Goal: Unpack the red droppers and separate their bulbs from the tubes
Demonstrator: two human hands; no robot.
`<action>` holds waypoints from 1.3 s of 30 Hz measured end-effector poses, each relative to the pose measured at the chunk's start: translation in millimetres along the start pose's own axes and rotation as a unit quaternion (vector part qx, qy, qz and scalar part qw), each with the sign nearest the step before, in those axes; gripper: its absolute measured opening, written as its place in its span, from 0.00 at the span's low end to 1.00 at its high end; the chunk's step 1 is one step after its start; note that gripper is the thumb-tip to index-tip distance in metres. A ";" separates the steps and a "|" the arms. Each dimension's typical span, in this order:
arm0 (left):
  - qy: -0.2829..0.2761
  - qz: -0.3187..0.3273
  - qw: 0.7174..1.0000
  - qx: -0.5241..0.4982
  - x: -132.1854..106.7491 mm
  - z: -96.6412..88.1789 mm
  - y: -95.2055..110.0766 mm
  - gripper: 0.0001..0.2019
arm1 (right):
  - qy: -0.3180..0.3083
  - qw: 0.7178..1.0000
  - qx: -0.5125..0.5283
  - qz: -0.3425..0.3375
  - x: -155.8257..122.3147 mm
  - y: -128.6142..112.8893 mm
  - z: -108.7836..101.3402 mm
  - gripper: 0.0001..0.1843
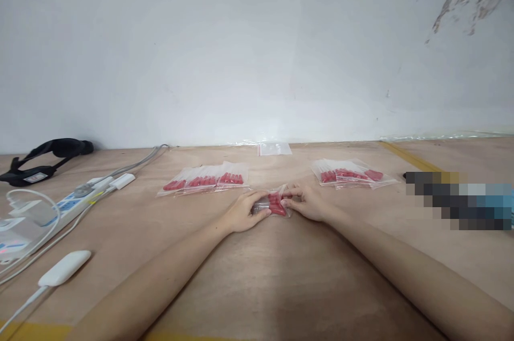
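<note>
Between my two hands, low over the wooden table (249,298), is a clear plastic bag (276,206) with several red pieces in it. My left hand (246,212) grips the bag's left side, thumb in front and fingers behind. At the bag's right edge, my right hand (307,203) pinches the plastic between thumb and fingers. To the left lies a row of similar bags (204,180) with red pieces inside. Another overlapping group of such bags (349,174) lies to the right, beyond my right hand.
A small flat bag (275,149) lies by the wall. On the left are a power strip (72,203) with plugs and cables, a white adapter (65,268) and a black strap-like object (48,159). A blurred-out dark and blue object (461,199) is at the right.
</note>
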State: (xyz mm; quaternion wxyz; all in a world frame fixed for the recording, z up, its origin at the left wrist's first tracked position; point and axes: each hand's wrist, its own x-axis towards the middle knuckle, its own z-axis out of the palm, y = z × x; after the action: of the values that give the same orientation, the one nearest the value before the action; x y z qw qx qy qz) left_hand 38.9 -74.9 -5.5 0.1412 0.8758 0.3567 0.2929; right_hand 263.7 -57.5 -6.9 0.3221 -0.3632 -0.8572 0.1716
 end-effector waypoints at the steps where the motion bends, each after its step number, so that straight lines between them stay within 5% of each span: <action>1: 0.003 -0.006 1.000 0.002 0.1 0.0 0.4 0.20 | -0.012 1.000 0.020 -0.004 0.7 -1.5 0.2 0.11; 5: 0.001 -0.008 1.000 0.017 0.7 -1.0 1.4 0.19 | -0.072 0.990 0.124 -0.009 2.4 0.3 5.1 0.16; 12: 0.020 -0.009 0.999 0.032 -0.5 -0.9 -0.3 0.20 | -0.017 0.982 0.157 0.103 7.5 4.6 11.7 0.17; 16: 0.029 -0.013 0.998 0.045 -0.3 -0.7 -1.5 0.18 | -0.058 0.973 0.204 0.089 10.9 0.8 8.9 0.15; 23: 0.038 -0.017 0.999 0.034 0.3 -0.1 -1.9 0.17 | -0.037 0.961 0.239 0.133 12.6 -13.3 9.2 0.11; 32: 0.048 -0.009 0.998 0.026 -0.5 1.0 -6.8 0.16 | -0.049 0.880 0.408 0.239 13.0 -3.3 10.8 0.19; 39: 0.045 -0.017 0.998 0.034 -0.8 1.0 -7.5 0.16 | -0.071 0.930 0.320 0.165 10.8 -5.4 12.5 0.15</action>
State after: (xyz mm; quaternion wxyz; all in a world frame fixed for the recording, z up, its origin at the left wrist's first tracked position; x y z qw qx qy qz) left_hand 35.1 -70.3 -10.0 0.1005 0.8596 0.3875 0.3175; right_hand 246.8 -53.9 -8.6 0.3272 -0.3640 -0.7054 0.5128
